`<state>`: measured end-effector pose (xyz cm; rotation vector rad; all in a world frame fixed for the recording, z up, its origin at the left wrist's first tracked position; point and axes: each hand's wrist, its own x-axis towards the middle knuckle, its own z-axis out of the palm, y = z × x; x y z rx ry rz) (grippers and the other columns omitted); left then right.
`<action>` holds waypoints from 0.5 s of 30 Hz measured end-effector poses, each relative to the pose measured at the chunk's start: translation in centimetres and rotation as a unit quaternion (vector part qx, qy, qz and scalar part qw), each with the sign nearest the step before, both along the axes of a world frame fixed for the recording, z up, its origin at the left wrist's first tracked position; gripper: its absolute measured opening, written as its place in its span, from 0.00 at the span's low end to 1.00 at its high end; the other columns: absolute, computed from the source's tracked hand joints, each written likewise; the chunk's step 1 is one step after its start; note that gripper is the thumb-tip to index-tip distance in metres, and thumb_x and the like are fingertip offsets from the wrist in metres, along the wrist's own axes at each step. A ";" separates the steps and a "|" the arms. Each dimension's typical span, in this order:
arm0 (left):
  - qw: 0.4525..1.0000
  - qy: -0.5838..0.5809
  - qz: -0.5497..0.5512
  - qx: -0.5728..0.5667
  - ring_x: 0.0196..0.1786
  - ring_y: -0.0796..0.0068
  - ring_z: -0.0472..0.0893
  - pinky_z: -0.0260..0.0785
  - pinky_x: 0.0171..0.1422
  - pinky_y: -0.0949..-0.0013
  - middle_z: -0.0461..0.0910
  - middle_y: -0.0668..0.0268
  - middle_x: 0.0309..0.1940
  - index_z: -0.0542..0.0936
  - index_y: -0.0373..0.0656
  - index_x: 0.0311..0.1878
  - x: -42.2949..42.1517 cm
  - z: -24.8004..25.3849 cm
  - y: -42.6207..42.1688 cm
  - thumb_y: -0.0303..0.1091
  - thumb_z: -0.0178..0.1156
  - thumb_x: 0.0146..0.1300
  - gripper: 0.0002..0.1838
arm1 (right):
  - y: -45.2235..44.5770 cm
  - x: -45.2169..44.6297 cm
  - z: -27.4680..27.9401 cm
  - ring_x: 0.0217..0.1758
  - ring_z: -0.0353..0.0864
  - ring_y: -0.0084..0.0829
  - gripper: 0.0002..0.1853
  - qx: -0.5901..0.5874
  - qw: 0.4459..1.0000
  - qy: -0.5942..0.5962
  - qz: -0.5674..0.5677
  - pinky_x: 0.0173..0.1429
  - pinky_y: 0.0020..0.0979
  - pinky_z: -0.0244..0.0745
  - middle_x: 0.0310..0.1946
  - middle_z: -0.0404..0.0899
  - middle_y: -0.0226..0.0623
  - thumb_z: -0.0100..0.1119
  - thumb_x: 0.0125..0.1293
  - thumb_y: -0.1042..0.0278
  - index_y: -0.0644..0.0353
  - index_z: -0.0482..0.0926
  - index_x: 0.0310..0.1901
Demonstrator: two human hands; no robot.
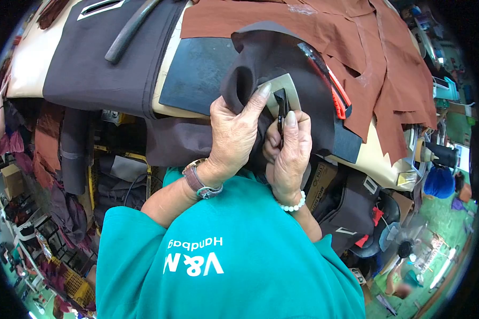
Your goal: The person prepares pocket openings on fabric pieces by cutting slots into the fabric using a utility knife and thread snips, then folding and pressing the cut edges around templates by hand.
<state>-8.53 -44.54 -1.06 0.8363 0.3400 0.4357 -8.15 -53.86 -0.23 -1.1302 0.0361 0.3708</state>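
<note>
Dark brown fabric (271, 50) is bunched up over the table's front edge, with a pale rectangular frame piece (288, 84) lying against it. My left hand (234, 130), with a watch at the wrist, pinches the fabric and the frame's left side between thumb and fingers. My right hand (290, 143), wearing a bead bracelet, is closed around a slim black tool (281, 110). The tool's upper end reaches into the frame's opening; its exact kind is hidden by the fingers. A red and black utility knife (337, 95) lies just right of the fabric.
A black board (194, 72) lies under the work. Rust-brown material (399, 69) spreads over the right side. Leftward are a dark fabric panel (101, 69) and a dark tool handle (132, 31). Another framed piece (351, 212) hangs below the table, near a fan (404, 249).
</note>
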 end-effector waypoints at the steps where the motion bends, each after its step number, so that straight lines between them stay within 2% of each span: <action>1: 1.000 0.002 -0.001 0.001 0.42 0.82 0.79 0.71 0.47 0.76 0.82 0.66 0.40 0.81 0.39 0.44 0.0 0.0 0.0 0.26 0.58 0.63 0.08 | 0.0 0.0 -0.1 0.17 0.55 0.11 0.08 0.000 1.000 0.003 -0.004 0.17 0.15 0.47 0.19 0.64 0.25 0.47 0.72 0.61 0.52 0.61 0.41; 6: 1.000 0.014 -0.008 0.020 0.42 0.82 0.79 0.71 0.47 0.76 0.82 0.66 0.40 0.81 0.38 0.44 0.3 -0.1 0.1 0.26 0.58 0.63 0.08 | -0.1 0.3 -0.4 0.17 0.56 0.12 0.09 -0.013 1.000 0.000 -0.014 0.18 0.15 0.49 0.19 0.63 0.24 0.49 0.71 0.61 0.53 0.61 0.41; 15: 0.999 0.006 -0.032 -0.017 0.41 0.81 0.80 0.72 0.47 0.76 0.82 0.65 0.41 0.80 0.38 0.44 1.0 -0.5 0.1 0.26 0.59 0.63 0.08 | -0.5 0.7 -0.4 0.18 0.56 0.12 0.08 -0.007 1.000 0.005 -0.012 0.19 0.15 0.50 0.19 0.63 0.24 0.48 0.72 0.62 0.53 0.61 0.43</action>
